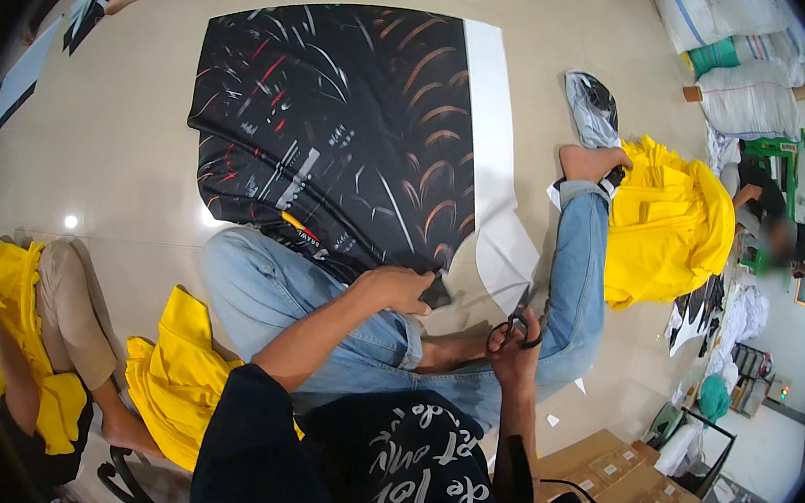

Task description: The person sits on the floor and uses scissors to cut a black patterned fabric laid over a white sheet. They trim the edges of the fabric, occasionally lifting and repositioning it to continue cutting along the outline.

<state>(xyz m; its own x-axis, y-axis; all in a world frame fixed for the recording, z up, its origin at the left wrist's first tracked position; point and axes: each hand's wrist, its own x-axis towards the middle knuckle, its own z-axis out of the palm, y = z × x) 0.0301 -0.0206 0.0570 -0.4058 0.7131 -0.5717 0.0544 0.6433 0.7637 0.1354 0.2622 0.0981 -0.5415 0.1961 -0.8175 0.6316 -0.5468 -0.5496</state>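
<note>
A large black printed fabric panel [338, 114] with orange curves and red and white streaks lies across the floor and over my left leg. Its right side carries a white strip [488, 126] that widens into a loose flap near me. My left hand [399, 289] is closed on the panel's near edge, fingers pinching the black cloth. In my right hand [516, 346] is a pair of dark-handled scissors [513, 332], fingers through the loops, the blades pointing away beside the white flap's tip. Whether the blades touch the flap I cannot tell.
Yellow cloth [669, 225] is heaped right of my foot, with more yellow fabric [181, 366] at my left. A seated person [66, 320] handles yellow cloth at far left. Cardboard [611, 485] lies at lower right; stacked white sacks [746, 89] stand far right.
</note>
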